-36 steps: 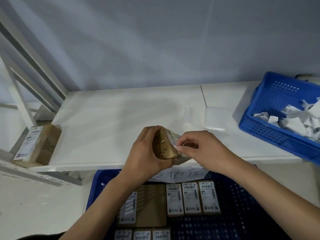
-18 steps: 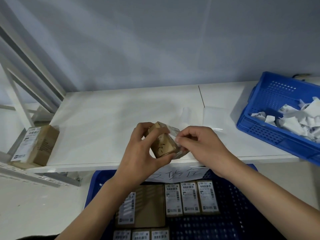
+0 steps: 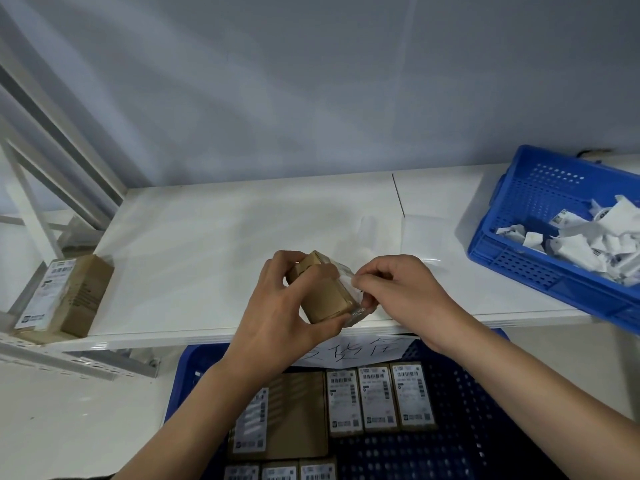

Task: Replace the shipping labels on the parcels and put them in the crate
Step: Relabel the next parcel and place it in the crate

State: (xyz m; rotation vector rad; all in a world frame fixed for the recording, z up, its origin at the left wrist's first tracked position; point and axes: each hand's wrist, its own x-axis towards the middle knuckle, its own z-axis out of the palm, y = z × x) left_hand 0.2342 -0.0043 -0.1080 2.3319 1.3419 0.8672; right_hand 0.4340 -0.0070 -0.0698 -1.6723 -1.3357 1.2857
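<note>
My left hand (image 3: pixel 277 313) grips a small brown cardboard parcel (image 3: pixel 323 294) just above the front edge of the white table (image 3: pixel 214 244). My right hand (image 3: pixel 398 292) pinches the white label (image 3: pixel 346 275) at the parcel's right upper edge. Most of the label is hidden by my fingers. Below the table stands a blue crate (image 3: pixel 485 410) holding several labelled brown parcels (image 3: pixel 377 396) in rows. Another labelled parcel (image 3: pixel 65 296) lies at the table's left end.
A second blue crate (image 3: pixel 540 209) at the right of the table holds several torn white label scraps (image 3: pixel 588 244). Clear plastic sheets (image 3: pixel 419 237) lie flat behind my hands. White shelf struts (image 3: pixel 41 174) rise at the left. A handwritten paper sign (image 3: pixel 360 351) hangs on the lower crate.
Both hands with the parcel rose slightly and moved further over the table. The parcel has turned in my left hand, and my right fingers stay at its label edge.
</note>
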